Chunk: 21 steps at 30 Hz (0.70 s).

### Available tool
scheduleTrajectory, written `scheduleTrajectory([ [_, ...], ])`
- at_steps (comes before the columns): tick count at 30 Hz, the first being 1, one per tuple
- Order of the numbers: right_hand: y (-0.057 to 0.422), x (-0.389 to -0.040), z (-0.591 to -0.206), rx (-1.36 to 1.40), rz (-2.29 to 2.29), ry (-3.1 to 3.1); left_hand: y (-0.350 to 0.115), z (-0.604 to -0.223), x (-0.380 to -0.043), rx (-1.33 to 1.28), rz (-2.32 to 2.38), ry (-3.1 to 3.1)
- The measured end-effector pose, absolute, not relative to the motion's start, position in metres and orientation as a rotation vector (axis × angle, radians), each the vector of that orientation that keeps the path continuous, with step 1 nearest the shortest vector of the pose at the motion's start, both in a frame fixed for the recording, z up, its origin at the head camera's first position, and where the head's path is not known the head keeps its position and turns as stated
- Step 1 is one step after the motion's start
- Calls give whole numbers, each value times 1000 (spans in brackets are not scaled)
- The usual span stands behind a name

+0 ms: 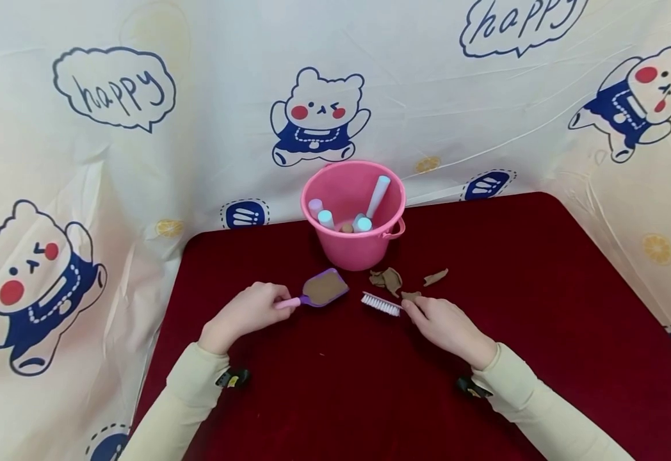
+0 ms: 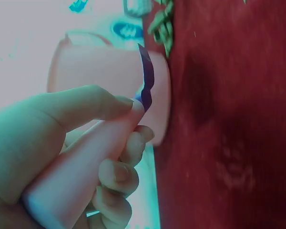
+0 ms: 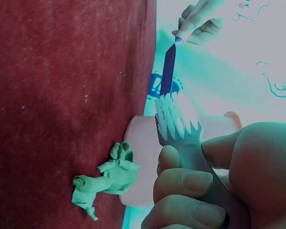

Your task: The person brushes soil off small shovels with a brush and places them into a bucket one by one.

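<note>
In the head view my left hand [image 1: 255, 310] grips the pink handle of a small shovel [image 1: 325, 288] with a purple rim and a flat brown face. Its thumb and fingers wrap the handle [image 2: 83, 176] in the left wrist view, where the blade appears nearly edge-on. My right hand [image 1: 447, 325] holds a small brush [image 1: 380, 304] by its handle, white bristles showing. The shovel's front edge and the brush head stand apart, facing each other. Crumpled brown scraps [image 1: 389, 280] lie just beyond the brush; one piece is partly hidden by my right fingers.
A pink bucket [image 1: 348, 250] stands behind the scraps, holding several light blue and lilac handles and something brown. Another brown scrap [image 1: 436, 277] lies to the right. The dark red tabletop [image 1: 347, 397] meets a printed white curtain [image 1: 226, 141] at the back.
</note>
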State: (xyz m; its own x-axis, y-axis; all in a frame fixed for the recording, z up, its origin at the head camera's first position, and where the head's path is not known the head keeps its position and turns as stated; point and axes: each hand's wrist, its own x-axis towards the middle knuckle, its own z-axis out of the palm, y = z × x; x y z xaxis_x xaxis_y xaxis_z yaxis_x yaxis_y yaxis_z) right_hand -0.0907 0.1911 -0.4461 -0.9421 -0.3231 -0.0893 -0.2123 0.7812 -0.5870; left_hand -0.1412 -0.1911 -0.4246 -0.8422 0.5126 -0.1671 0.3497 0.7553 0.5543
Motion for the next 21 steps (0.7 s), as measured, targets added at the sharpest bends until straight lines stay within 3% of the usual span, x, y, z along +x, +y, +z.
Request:
scheduleTrajectory([
  [21, 186, -83, -437, -424, -948, 2880, -117, -425, -105, 736, 811, 2735],
])
